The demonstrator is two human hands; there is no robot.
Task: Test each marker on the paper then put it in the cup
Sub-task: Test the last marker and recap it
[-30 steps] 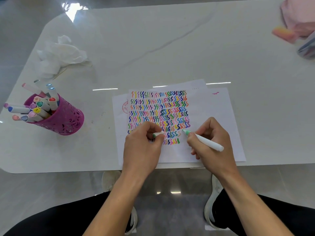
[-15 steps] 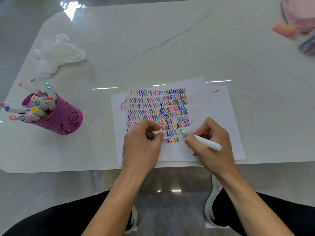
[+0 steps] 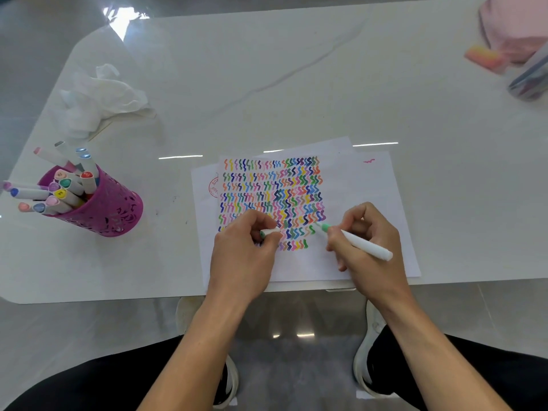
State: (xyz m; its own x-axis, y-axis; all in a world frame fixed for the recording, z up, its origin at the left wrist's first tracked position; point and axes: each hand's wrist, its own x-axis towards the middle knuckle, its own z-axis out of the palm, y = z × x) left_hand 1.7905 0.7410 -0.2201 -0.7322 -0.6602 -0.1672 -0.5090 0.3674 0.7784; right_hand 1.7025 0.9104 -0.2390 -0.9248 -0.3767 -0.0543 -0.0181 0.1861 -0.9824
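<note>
Item 1. Green marker (image 3: 366, 247): white barrel, uncapped. It is pinched pen-fashion between the thumb and curled fingers of the right hand (image 3: 376, 274). The tip is at or just over the paper (image 3: 370, 197), at the right end of the second-lowest row of squiggles; contact cannot be confirmed. The slanted pen hold suits drawing a test mark, likely the step in hand.

Item 2. Marker cap (image 3: 270, 231): white with a green end, gripped in the curled fingers of the left hand (image 3: 243, 256). That hand rests on the sheet, probably to steady it and keep the cap ready for closing.

Item 3. Paper: several stacked sheets at the near table (image 3: 296, 84) edge. The top sheet is filled with rows of coloured squiggles.

Item 4. Purple perforated cup (image 3: 115, 212): well to the left and within reach. It holds many capped markers (image 3: 63, 188), caps up; these are presumably the ones already tested.

Item 5. Crumpled white tissue (image 3: 100, 96): beyond the cup.
</note>
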